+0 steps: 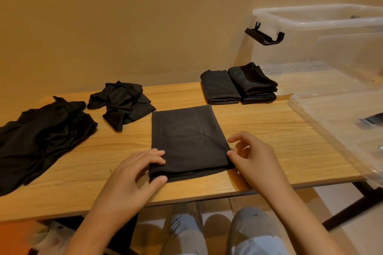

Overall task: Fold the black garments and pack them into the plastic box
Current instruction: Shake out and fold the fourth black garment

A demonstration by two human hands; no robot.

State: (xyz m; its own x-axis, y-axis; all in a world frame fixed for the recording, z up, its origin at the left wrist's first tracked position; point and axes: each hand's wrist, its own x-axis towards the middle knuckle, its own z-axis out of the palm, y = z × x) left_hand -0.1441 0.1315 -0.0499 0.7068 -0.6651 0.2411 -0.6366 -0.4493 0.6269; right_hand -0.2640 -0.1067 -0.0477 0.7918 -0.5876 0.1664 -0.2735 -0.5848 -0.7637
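**third garment mid-fold, box not yet loaded**

the folding step is judged to be in hand, not the packing. a half-folded garment (186,143) is laid flat on the table (269,130), right in front of the person, near the front edge. its near left corner is pinched by the left hand (134,174), fingers on top and thumb at the near edge. the right hand (252,159) is held at the right edge near the near corner, with the thumb tip touching the cloth and the fingers loosely curled. whether cloth is actually gripped there cannot be told.

the garment is seen as a long rectangle. its long axis runs from the person toward the wall, slightly skewed to the table edge. stacked layers are shown at the near end, and the far end lies flat and thin.

next move, as judged: the near end is to be lifted by both corners and carried over to the far end, so the length is halved. both corners need to be kept level, or the layers may slip.

two folded piles (238,89) are set side by side at the far right, just beside the plastic box (323,33). nothing black is seen inside the box. its lid (331,114) is laid on the right end of the table. two unfolded garments (122,103) (41,136) are left crumpled on the left, so roughly half the task is judged to remain.
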